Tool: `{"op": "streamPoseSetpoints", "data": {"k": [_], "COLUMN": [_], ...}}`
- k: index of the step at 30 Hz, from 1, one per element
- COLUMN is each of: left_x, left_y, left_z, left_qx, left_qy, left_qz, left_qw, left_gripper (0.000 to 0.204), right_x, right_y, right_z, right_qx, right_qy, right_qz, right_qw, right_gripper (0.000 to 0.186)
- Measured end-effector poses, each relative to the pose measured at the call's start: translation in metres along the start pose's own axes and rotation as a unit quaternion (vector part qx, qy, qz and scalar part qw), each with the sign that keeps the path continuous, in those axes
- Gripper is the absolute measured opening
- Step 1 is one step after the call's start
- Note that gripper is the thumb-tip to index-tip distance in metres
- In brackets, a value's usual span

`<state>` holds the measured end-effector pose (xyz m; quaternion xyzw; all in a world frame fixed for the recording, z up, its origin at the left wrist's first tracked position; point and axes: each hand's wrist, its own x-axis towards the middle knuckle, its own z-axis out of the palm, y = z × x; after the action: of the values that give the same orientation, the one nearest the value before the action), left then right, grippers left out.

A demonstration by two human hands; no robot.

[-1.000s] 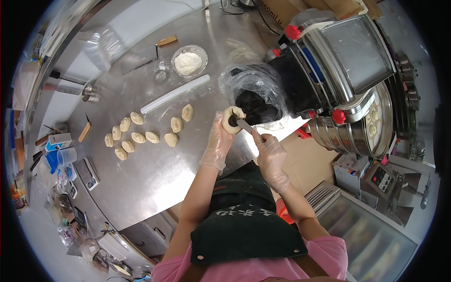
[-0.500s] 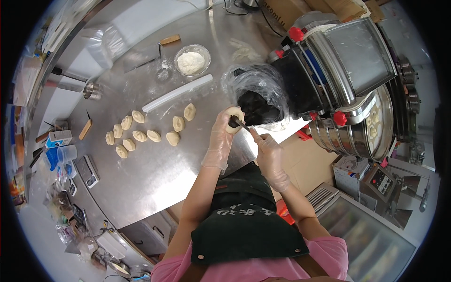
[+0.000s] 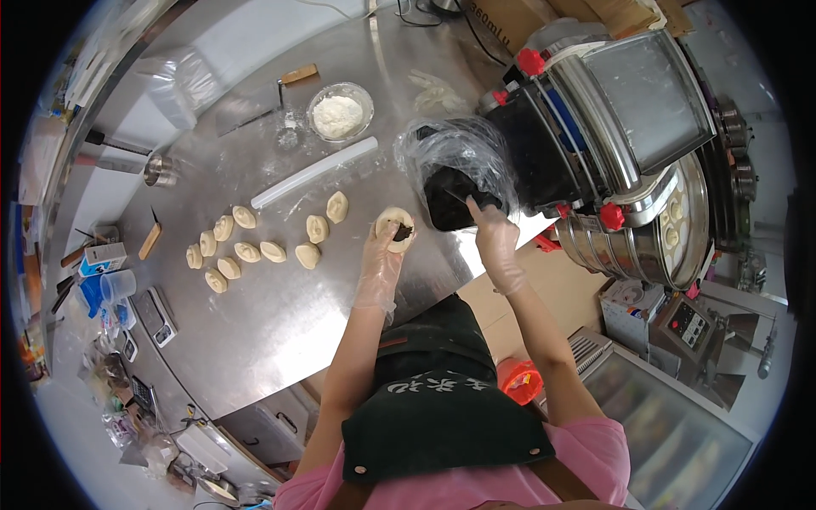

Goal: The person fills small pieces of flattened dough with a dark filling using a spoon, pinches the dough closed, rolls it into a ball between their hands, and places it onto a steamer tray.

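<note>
My gloved left hand (image 3: 378, 270) is closed around a round dough wrapper (image 3: 394, 213), its thumb at the opening. Dark filling (image 3: 404, 232) sits inside the wrapper. My gloved right hand (image 3: 496, 245) grips a thin filling spatula (image 3: 456, 195), its far end down in the dark filling of a black tub (image 3: 454, 224). Crumpled clear plastic (image 3: 487, 153) surrounds the tub's far side. To the left, several shaped dough pieces (image 3: 273, 252) rest on the steel table (image 3: 255, 319) in loose rows.
A white rolling pin (image 3: 314, 173) and a bowl of flour (image 3: 337, 116) lie beyond the dough pieces. A dough scraper (image 3: 298, 74) is farther back. At right stand a roller machine (image 3: 608, 119) and stacked steamers (image 3: 620, 251). A scale (image 3: 158, 316) sits at left.
My right hand has moved the spatula from the wrapper, away and right, into the tub. My left hand has shifted left and slightly nearer with the wrapper, whose opening now shows dark filling.
</note>
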<state>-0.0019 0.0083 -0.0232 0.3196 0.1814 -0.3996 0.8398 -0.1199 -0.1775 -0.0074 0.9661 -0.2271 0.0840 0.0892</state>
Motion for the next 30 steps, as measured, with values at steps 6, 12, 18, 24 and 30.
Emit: {"op": "streamPoseSetpoints", "data": {"k": [6, 12, 18, 24, 30], "left_x": [0.002, 0.011, 0.013, 0.008, 0.001], "left_y": [0.001, -0.001, -0.013, -0.021, -0.015], "left_z": [-0.009, -0.014, 0.005, 0.03, 0.029], "left_qx": [0.007, -0.01, -0.084, -0.085, 0.102], "left_qy": [-0.014, -0.03, -0.01, -0.077, -0.087], "left_qz": [-0.009, -0.027, -0.098, -0.12, -0.055], "left_qw": [1.0, 0.999, 0.992, 0.986, 0.989], "left_gripper": [0.042, 0.036, 0.036, 0.047, 0.04], "right_x": [0.007, -0.007, -0.036, -0.058, -0.054], "right_y": [0.006, 0.019, -0.008, -0.038, -0.033], "right_z": [0.014, 0.02, -0.03, -0.044, -0.075], "right_qx": [0.059, 0.436, 0.532, 0.174, 0.179], "right_qy": [-0.079, -0.285, -0.192, 0.058, 0.038], "right_qz": [0.006, 0.194, 0.28, -0.004, -0.051], "right_qw": [0.995, 0.831, 0.776, 0.983, 0.982], "right_gripper": [0.042, 0.037, 0.037, 0.048, 0.041]}}
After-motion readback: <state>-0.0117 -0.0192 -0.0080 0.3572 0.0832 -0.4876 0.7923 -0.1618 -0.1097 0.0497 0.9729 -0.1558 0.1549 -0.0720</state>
